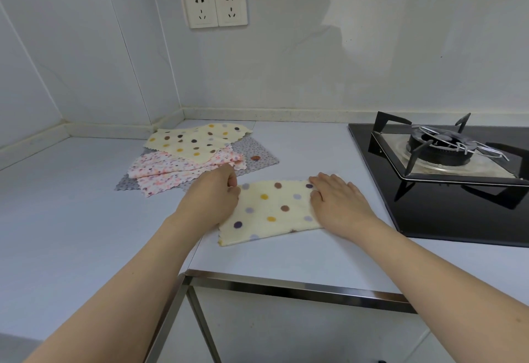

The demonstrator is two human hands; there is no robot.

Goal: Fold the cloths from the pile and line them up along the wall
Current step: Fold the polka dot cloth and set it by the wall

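Observation:
A cream cloth with coloured dots (pixel 272 211) lies folded on the counter in front of me. My left hand (pixel 213 199) pinches its left edge with curled fingers. On its right edge rests my right hand (pixel 336 199), pressing flat with fingers together. Behind and to the left is the pile: another cream dotted cloth (pixel 194 140) on top, a pink flowered cloth (pixel 177 170) under it, and a grey patterned cloth (pixel 257 153) at the bottom, all unfolded.
A black gas hob (pixel 446 202) with a burner and pan support (pixel 440 148) fills the right side. The wall with two sockets (pixel 216 7) runs behind. The counter's metal front edge (pixel 286 285) is close to me.

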